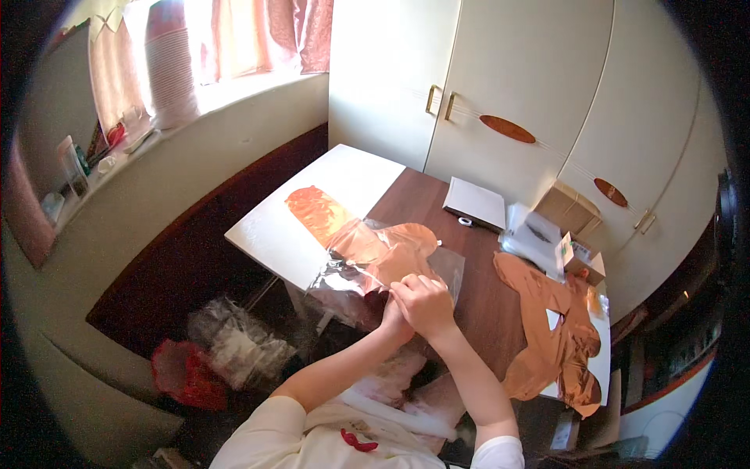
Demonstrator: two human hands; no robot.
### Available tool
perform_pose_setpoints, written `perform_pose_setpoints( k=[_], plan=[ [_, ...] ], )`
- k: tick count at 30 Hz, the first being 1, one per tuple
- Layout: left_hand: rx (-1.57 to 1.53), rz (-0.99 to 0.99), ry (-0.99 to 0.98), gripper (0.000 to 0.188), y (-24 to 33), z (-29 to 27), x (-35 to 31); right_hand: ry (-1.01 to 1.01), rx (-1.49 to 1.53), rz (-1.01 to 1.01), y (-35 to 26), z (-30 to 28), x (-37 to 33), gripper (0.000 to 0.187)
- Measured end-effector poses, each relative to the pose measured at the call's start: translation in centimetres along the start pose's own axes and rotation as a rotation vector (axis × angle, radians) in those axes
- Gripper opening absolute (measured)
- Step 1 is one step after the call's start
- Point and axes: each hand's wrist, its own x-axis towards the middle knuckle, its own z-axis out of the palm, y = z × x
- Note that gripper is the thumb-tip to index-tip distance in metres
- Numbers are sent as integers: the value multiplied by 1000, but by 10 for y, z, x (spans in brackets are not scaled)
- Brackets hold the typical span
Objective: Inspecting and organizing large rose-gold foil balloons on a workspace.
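My left hand and my right hand are together at the near edge of the table. Both have curled fingers, pinching at the near end of a shiny copper-coloured foil balloon. The right hand partly covers the left, so the exact spot they grip is hidden. A thin whitish strip runs from the fingers toward the left. Under and around the foil lies a clear plastic bag. An orange foil piece stretches beyond it over the white part of the table.
More copper foil balloons hang over the table's right edge. Along the back right are a white flat box, clear plastic packets and a small open carton. Crumpled clear plastic and a red bag lie below left.
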Motion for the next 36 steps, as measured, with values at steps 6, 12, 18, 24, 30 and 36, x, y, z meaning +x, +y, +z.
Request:
perform_pose_setpoints(
  k=[6, 12, 18, 24, 30, 36],
  plan=[
    [-377, -274, -332, 27, 28, 0, -7, 97, 16, -37, 2, 5, -4, 7],
    [-274, -69, 35, 34, 50, 46, 8, 144, 36, -24, 1, 3, -1, 7],
    [-270, -191, -117, 35, 38, 31, 40, 52, 0, 41, -5, 4, -3, 8],
    [-551, -504, -442, 50, 9, 17, 65, 76, 30, -7, -12, 15, -6, 7],
    [-385, -531, -268, 36, 57, 23, 3, -29, 136, 58, -4, -3, -23, 23],
    [360, -849, -221, 31, 154, 35, -102, -151, 279, 14, 9, -21, -55, 55]
  ],
)
